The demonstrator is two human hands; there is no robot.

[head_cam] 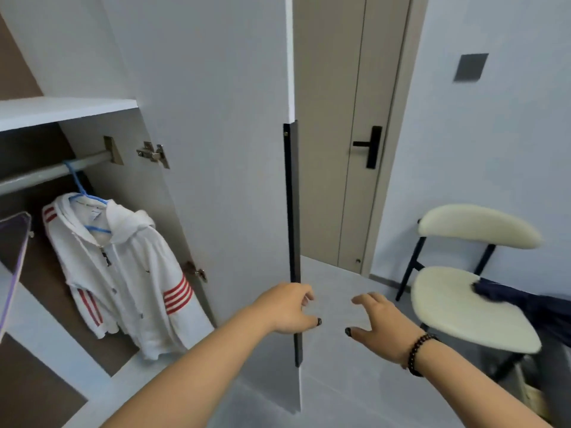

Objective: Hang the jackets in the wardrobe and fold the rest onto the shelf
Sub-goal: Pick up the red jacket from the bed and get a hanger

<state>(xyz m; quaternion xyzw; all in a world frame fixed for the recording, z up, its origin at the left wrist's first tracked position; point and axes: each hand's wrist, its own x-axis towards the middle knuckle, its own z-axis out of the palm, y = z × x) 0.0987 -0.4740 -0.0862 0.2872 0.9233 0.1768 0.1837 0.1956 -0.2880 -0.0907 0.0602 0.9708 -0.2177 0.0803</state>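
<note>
White jacket [119, 273] on wardrobe rail — left of left hand [285, 307] at door edge

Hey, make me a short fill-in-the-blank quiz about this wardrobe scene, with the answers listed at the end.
1. The white jacket hangs from the rail on a ____ hanger.
2. The left hand rests at the black handle strip of the wardrobe ____.
3. The right hand wears a dark beaded ____ at the wrist.
4. Dark clothing lies on the cream ____.

Missing words: blue; door; bracelet; chair
</note>
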